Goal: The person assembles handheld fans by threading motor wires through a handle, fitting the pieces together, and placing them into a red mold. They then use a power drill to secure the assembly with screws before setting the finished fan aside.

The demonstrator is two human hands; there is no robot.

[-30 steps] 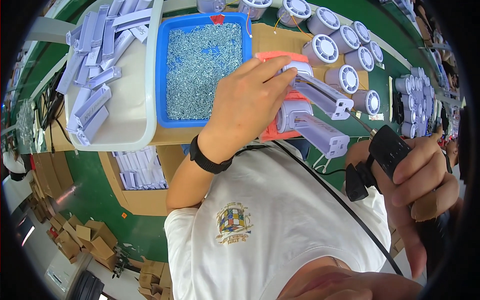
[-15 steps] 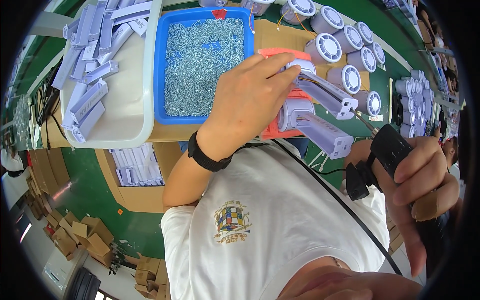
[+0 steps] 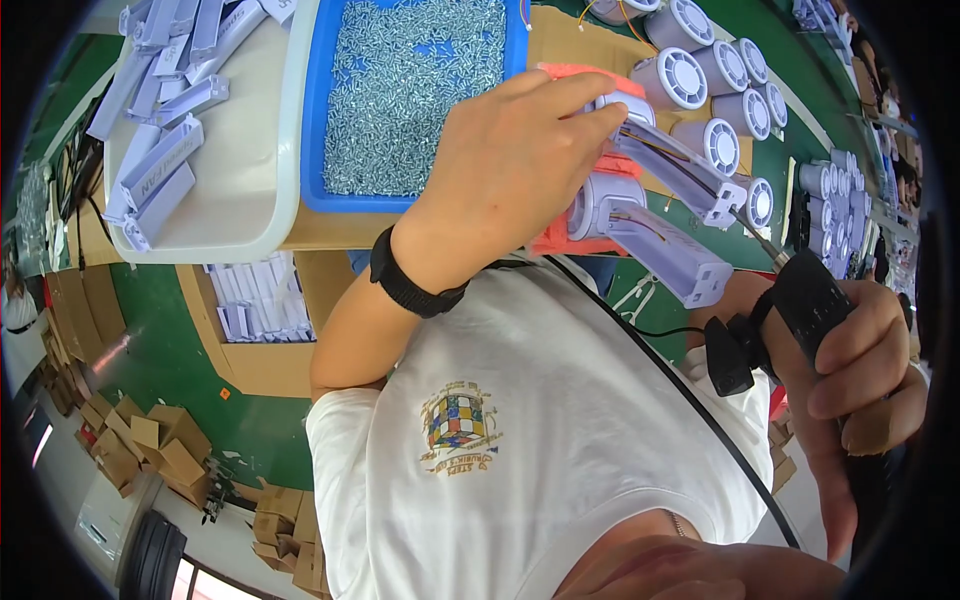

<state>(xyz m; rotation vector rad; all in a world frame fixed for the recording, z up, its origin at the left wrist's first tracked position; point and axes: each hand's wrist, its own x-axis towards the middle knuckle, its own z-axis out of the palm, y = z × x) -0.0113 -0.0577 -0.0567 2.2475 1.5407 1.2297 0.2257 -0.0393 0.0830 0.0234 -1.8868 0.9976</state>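
My left hand (image 3: pixel 510 165), with a black wristband (image 3: pixel 405 275), grips the round head of a lavender handheld fan (image 3: pixel 622 106) between thumb and fingers. The fan sits on a red holder (image 3: pixel 575 72). Its open trough-shaped handle (image 3: pixel 680 172), with thin wires inside, slants away to the right. My right hand (image 3: pixel 865 365) is wrapped round a black electric screwdriver (image 3: pixel 815 295). The screwdriver's metal bit meets the handle's far end; a screw there is too small to make out. Beside it lies a second fan with a similar handle (image 3: pixel 665 255), touched by neither hand.
A blue tray (image 3: pixel 313 150) of small silver screws stands left of the fans. Farther left, a white bin (image 3: pixel 255 245) holds lavender handle covers. Several round fan heads (image 3: pixel 680 80) stand at the back right. A cardboard box (image 3: pixel 265 365) of pale parts sits below the table; a black cable (image 3: pixel 680 385) crosses my shirt.
The whole view has tilted a little: the tray and bin sit higher, the fans and screwdriver lower and farther right. Both hands keep their grips, and the bit stays at the handle's end.
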